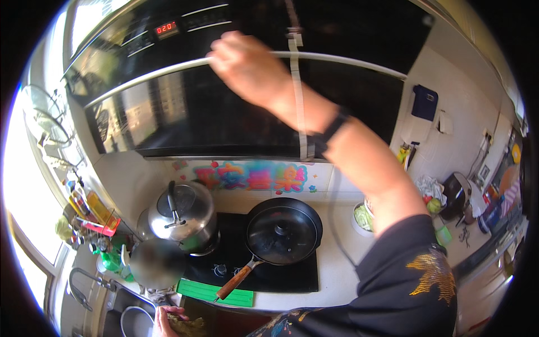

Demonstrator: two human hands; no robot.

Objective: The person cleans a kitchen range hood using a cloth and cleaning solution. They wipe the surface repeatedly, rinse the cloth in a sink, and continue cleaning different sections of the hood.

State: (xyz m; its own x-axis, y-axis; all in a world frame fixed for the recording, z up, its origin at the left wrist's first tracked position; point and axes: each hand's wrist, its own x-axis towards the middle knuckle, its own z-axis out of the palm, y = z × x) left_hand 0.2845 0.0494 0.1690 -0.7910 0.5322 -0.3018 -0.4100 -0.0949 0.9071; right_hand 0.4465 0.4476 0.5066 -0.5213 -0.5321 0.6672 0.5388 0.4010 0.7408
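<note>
My right hand [242,65] is raised in front of the black range hood [252,113], at the pale trim strip [345,61] below its lit red display [166,28]. Its fingers are curled and blurred, so whether they grip the hood cannot be told. A dark band circles that wrist. At the bottom edge, my left hand [166,322] is partly cut off, beside a crumpled olive-brown thing [189,326]; a hold on it is unclear. On the black cooktop [294,280] sits a frying pan [313,219] under a glass lid [281,240], near a lidded steel pot [185,223].
The pan's wooden handle [233,284] juts over a green strip [189,287] at the counter's front. Left are a sink faucet [80,290], a metal basin [137,322] and a bottle rack [97,225]. A bowl of cut greens [363,217] stands right. A pale strap [297,92] hangs down the hood.
</note>
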